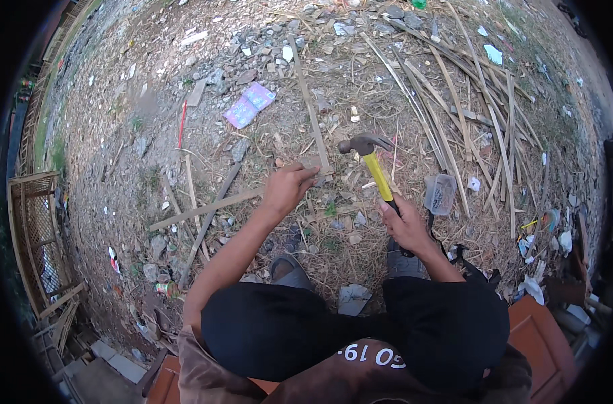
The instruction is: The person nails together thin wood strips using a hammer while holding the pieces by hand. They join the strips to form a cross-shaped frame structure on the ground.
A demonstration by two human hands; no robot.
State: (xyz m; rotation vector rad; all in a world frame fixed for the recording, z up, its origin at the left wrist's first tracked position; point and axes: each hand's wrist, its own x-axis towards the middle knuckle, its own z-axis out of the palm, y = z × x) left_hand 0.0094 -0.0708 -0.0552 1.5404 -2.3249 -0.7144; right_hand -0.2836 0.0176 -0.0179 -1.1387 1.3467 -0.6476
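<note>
My right hand is wrapped round the lower handle of a claw hammer with a dark metal head and a yellow and black grip. The head is raised to the right of the corner where two wooden strips meet. One strip runs away from me; the other strip runs left and passes under my left hand. The fingers of that hand are pinched together at the corner. Whatever lies between the fingertips is too small to make out.
Beside my right hand is a clear plastic box of small dark pieces, perhaps nails. A pile of wooden strips lies at the right. A red stick and a pink-purple packet lie on stony ground. A lattice frame stands far left.
</note>
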